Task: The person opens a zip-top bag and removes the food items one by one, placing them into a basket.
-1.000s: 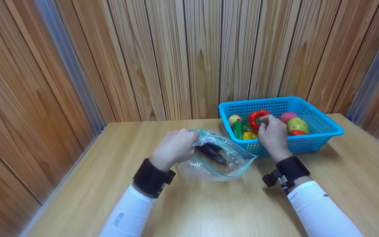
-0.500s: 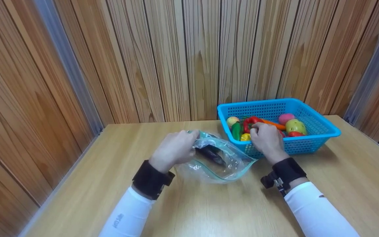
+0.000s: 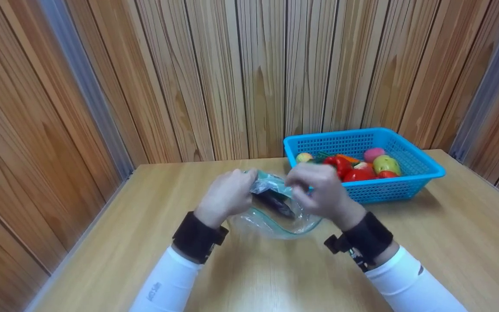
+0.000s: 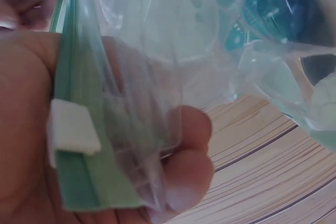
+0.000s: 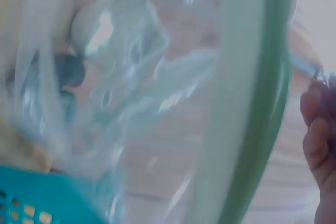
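My left hand (image 3: 228, 193) grips the left end of a clear zip bag (image 3: 254, 221). The left wrist view shows curled fingers (image 4: 189, 177) around its green zip strip, beside a white slider (image 4: 75, 127). Inside the gaping bag lies a dark purple eggplant (image 3: 274, 203). Over the bag's right side is my right hand (image 3: 321, 190), fingers bent and blurred, fingertips close to the green rim. I cannot tell whether it pinches anything. In the right wrist view the green zip strip (image 5: 262, 98) and clear film fill most of the picture.
A blue mesh basket (image 3: 388, 190) stands behind and right of the bag. It holds a red pepper (image 3: 339, 165), a tomato (image 3: 359, 174), a carrot (image 3: 347, 158), a yellow-green fruit (image 3: 387, 165) and a pink one (image 3: 374, 154). A wooden panel wall (image 3: 232, 86) rises behind the table (image 3: 180, 186).
My right hand has left the basket and moved left over the bag's right side. The red pepper has dropped from upright near the fingers to lie lower in the basket. My left hand keeps its grip.
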Available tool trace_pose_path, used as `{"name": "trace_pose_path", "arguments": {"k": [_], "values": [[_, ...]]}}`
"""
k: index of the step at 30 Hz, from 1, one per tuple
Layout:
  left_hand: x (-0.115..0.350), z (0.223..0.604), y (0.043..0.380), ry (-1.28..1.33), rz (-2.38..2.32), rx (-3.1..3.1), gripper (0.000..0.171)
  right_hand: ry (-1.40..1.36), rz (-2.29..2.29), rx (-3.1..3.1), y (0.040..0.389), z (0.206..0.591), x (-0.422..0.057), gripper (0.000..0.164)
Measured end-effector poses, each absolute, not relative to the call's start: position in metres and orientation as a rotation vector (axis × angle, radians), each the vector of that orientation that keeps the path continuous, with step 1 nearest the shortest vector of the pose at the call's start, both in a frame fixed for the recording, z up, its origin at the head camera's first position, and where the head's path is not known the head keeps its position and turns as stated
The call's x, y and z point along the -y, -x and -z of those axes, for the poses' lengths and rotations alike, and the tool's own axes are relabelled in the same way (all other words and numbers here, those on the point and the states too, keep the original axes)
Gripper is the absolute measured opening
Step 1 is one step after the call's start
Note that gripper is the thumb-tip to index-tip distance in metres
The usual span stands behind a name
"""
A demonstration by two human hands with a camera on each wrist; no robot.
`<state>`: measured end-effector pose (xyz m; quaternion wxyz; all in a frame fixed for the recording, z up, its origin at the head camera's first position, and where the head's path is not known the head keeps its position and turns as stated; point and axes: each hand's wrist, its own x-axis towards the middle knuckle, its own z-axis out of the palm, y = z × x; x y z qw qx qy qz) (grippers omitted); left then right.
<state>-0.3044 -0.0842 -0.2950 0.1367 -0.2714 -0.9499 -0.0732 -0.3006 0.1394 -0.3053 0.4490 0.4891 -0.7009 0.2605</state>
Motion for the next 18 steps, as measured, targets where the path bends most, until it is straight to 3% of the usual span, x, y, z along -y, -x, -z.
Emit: {"name": "trace_pose_path", "arguments": {"k": [4,12,18], "values": [[0.085,0.296,0.306,0.76,0.228,2.756,0.038,-1.366,-0.594,1.883,0.292,0.314,-0.126,0.013],[0.083,0.293,0.303,0.783,0.271,2.774,0.038,-1.21,-0.437,2.366,0.3,0.334,-0.117,0.01],[0.081,0.292,0.299,0.89,0.253,2.808,0.042,-1.055,-0.643,2.728,0.316,0.358,-0.117,0.034]]}}
